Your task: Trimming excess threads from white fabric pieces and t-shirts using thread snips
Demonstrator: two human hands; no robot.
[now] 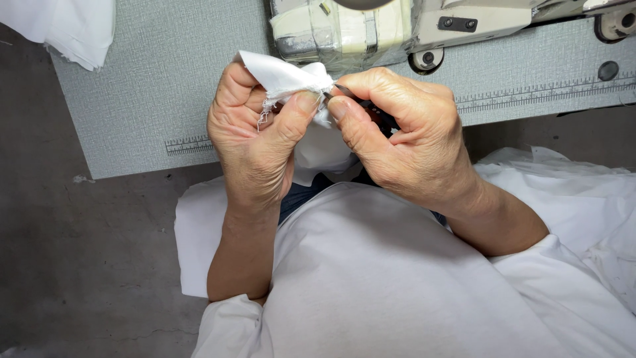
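No packages, signs or screens are seen. The only printed marking is a ruler strip (pixel 540 93), laid flat on the grey table top (pixel 146 99) along its near edge; it is a thin band of fine dark ticks, running from below the sewing machine (pixel 411 26) out to the right. A second short stretch of the same strip (pixel 187 144) is found to the left, beside the hands. A small dark rectangular plate (pixel 457 24) is fixed on the machine's pale body.
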